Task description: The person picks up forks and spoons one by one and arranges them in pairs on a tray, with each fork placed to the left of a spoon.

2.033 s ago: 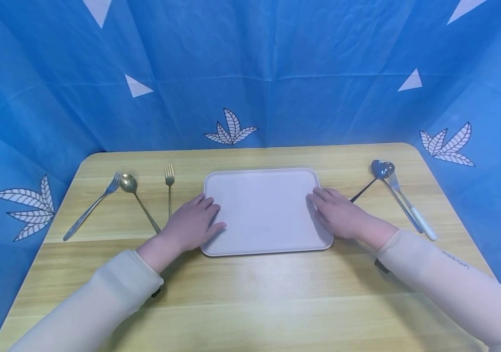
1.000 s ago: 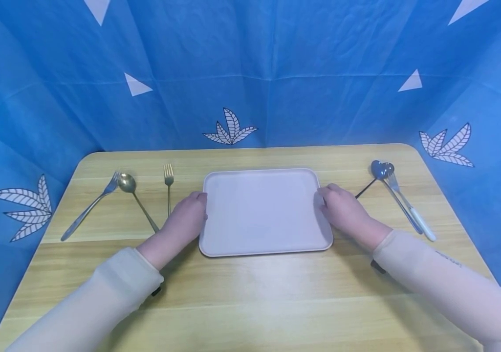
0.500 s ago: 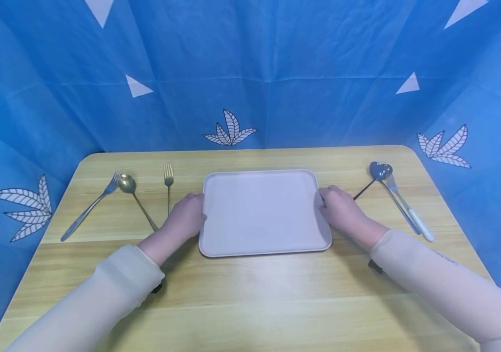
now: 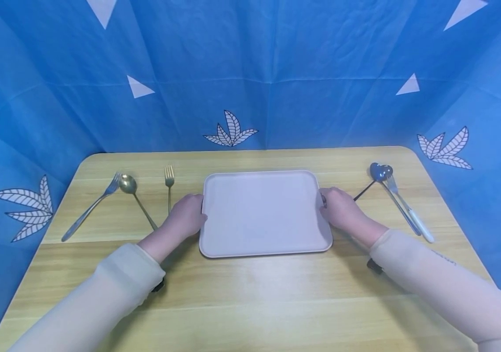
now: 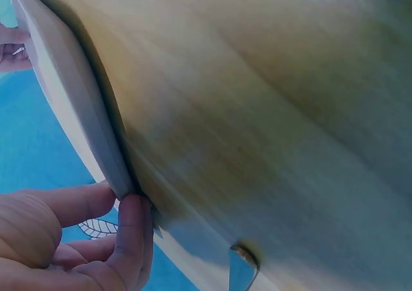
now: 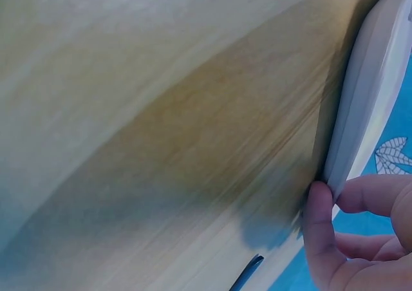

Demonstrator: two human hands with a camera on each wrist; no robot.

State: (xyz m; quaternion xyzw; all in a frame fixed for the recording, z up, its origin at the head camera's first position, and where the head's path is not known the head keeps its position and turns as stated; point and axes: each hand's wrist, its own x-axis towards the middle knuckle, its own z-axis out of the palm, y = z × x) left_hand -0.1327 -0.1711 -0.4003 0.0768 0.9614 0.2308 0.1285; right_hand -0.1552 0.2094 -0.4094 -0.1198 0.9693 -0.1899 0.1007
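Tray (image 4: pixel 266 213) between left grip (image 4: pixel 188 215) and right grip (image 4: pixel 340 209)

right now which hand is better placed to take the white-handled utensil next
Likely the right hand: nearer the white-handled utensil, though pinching the tray; the left hand pinches the opposite end.

Room frt of tray (image 4: pixel 265 213); spoon (image 4: pixel 132 189) L, fork (image 4: pixel 410 212) R (curtain (image 4: pixel 268 54) bhd) in way.

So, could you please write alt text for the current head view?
A person's left hand and right hand grip the ends of a pale tray at a wooden table. Two forks and a spoon lie on the left, more cutlery on the right; blue cloth hangs behind.
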